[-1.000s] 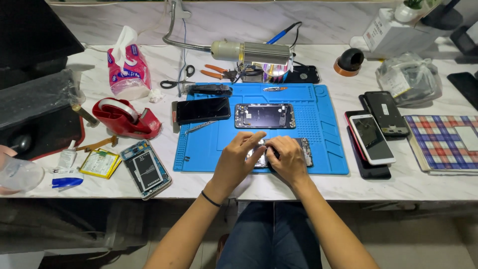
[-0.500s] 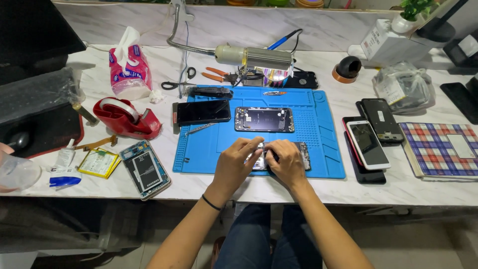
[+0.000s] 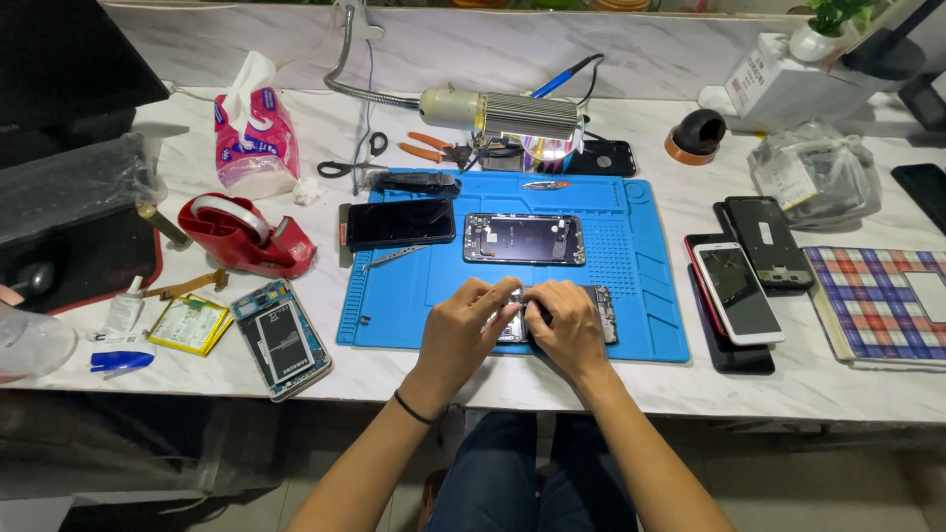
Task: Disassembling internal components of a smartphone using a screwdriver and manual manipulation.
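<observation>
left hand [image 3: 471,330] fingers curled, pinching at opened phone [image 3: 601,315] | right hand [image 3: 570,330] pressed flat on it | phone lies at blue mat [image 3: 650,266] near edge, directly under both hands | long axis left-right | hands equally near, fingertips meeting

Blue mat [image 3: 434,296], red tape dispenser [image 3: 246,234], pink tissue pack [image 3: 256,138], plaid red/blue/white notebook [image 3: 877,300], white marble-veined table [image 3: 690,384].

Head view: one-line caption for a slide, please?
Both hands, left hand and right hand, work on an opened phone on a blue repair mat.
</observation>
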